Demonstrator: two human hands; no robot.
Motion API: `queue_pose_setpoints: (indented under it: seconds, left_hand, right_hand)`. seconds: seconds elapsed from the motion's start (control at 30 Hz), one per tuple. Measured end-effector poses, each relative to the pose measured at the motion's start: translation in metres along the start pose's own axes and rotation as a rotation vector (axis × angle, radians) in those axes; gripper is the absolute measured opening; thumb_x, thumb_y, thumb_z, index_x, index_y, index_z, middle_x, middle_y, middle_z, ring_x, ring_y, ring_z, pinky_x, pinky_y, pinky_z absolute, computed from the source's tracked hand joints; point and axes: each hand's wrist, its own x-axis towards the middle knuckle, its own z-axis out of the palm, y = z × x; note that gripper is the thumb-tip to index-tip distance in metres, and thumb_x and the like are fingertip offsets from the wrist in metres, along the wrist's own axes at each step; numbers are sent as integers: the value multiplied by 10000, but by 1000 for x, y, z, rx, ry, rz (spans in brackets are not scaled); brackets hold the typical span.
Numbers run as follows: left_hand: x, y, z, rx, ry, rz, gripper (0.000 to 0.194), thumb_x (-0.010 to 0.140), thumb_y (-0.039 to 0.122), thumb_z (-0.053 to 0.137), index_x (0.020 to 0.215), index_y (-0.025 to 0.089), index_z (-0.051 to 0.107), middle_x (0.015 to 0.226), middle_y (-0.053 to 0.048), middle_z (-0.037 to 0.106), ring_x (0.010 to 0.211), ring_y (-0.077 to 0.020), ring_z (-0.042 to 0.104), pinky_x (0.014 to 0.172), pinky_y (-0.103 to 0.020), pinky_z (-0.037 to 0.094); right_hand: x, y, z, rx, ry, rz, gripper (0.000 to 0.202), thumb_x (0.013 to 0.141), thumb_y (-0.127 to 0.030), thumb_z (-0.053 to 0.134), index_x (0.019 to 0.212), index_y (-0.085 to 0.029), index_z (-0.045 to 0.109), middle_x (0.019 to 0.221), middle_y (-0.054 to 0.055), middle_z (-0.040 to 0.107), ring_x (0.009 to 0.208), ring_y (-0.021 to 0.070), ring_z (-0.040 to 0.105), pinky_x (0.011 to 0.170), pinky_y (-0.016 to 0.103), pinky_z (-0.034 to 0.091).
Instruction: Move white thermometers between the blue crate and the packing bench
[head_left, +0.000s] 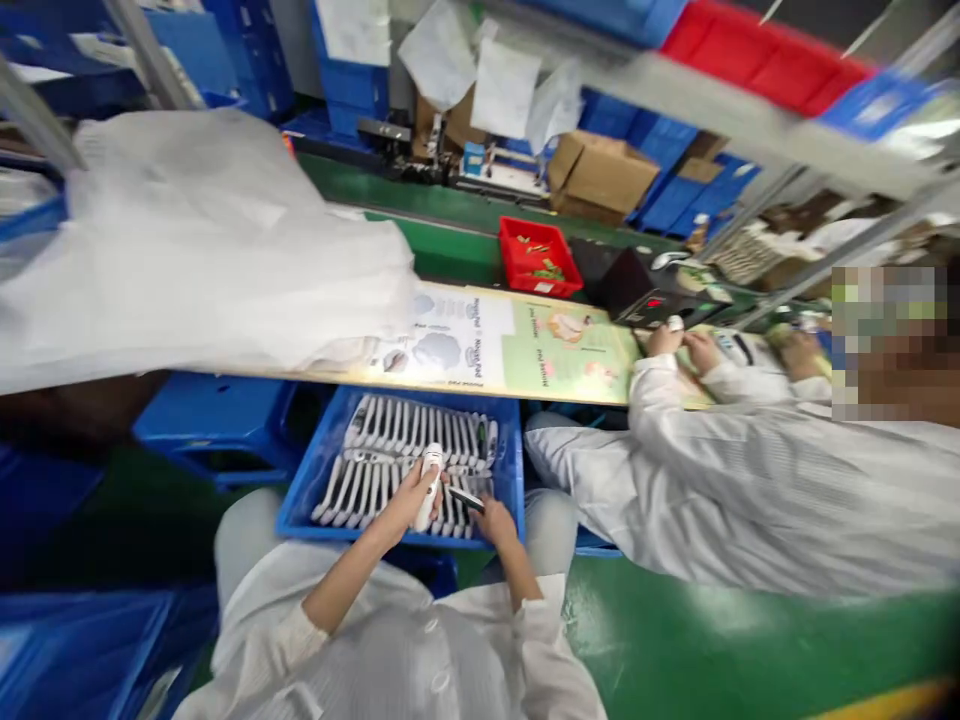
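Observation:
My left hand point(414, 492) is closed around a slim white handheld device point(430, 484), which stands nearly upright with its rounded end uppermost. Close by on the right, my right hand point(495, 522) grips a thin dark stick-like piece with a pale edge point(466, 498). Its tip points at the white device; whether the two touch I cannot tell. Both hands are over a blue plastic bin point(513, 440) at my lap. Inside it, white curved devices point(367, 425) stand in two rows, packed side by side. My hands and the held device hide part of the lower row.
A worktable covered with printed sheets point(495, 350) lies beyond the bin. White sheeting point(225, 240) covers its left side. A red tray point(538, 256) with small parts sits behind. At right, a co-worker in white point(720, 480) handles something. A blue stool point(217, 420) stands left.

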Motion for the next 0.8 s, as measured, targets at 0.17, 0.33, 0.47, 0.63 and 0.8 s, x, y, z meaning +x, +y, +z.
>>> queue_pose_setpoints:
  seconds: [0.17,0.33,0.47,0.63,0.8]
  left_hand:
    - [79,92,68,320,-172,362,427,1043,710,581,1142,295,567,1042,-49,762,739,-206,703,702,-355,578]
    - [193,173,152,839,-42,541,257,1106,464,565,1096,216,634,1106,-122,777,1025,-302,731,878,-376,523]
    - [253,175,188,1029,85,526,263,1122,409,551,1133,187,691,1180,-182,792,1104,-335,732,905,-373,500]
    - [277,158,196,1108,244,718,261,1107,422,581,1127,212,736,1206,-175,789,1237,-351,666,1094,-427,431]
    - [276,154,189,1041,378,716,248,1107,389,580,1202,202,713,1301,-184,766,1283,-360,629,1134,-463,387]
  right_hand:
    - [-14,1,-1,320,250,-71,336,1106,-487,439,1250,-230,598,1026,149,808,1004,342,805,915,418,591]
    - [-38,15,8,658,362,-233,564,973,-850,421,947,-325,624,762,33,696,747,311,708,757,417,576]
    - [-49,26,14,843,366,-275,564,915,-873,568,836,-321,654,667,2,605,648,272,626,626,372,512]
    - [-50,28,-40,814,437,-340,502,934,-805,613,820,-316,645,730,7,628,700,260,628,660,372,529]
    - [-9,17,-174,765,517,-410,482,930,-761,670,1038,-292,645,845,3,710,574,185,597,503,297,466]
